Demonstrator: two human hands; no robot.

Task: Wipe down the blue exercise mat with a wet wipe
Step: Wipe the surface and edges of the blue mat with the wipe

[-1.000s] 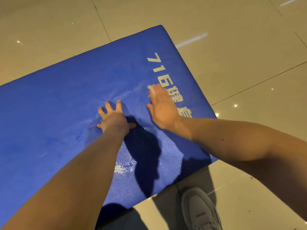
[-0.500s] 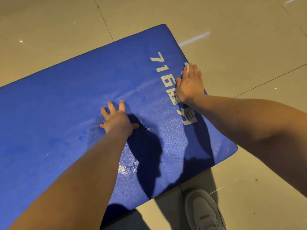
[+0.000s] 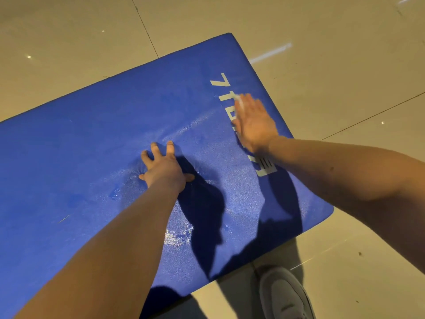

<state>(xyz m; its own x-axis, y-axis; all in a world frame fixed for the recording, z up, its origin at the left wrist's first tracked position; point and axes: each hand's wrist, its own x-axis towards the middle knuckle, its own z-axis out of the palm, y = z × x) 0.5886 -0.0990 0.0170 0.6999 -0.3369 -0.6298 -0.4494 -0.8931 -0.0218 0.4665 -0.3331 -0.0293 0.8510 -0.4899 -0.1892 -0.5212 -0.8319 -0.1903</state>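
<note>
The blue exercise mat (image 3: pixel 96 143) lies on the tiled floor, with white lettering along its right end. My left hand (image 3: pixel 164 168) presses flat on the mat's middle, fingers spread, and dents the surface. My right hand (image 3: pixel 254 122) lies flat over the white lettering with straight fingers. It presses the white wet wipe (image 3: pixel 239 100) against the mat. Only a small edge of the wipe shows past my fingertips. A wet shiny patch glistens on the mat below my left forearm.
Glossy beige floor tiles (image 3: pixel 345 65) surround the mat on all sides. A grey shoe (image 3: pixel 284 295) stands on the floor just past the mat's near right edge.
My right hand has slid back left from the mat's right edge onto the lettering, wipe beneath it. My left hand stays planted in the same spot.
</note>
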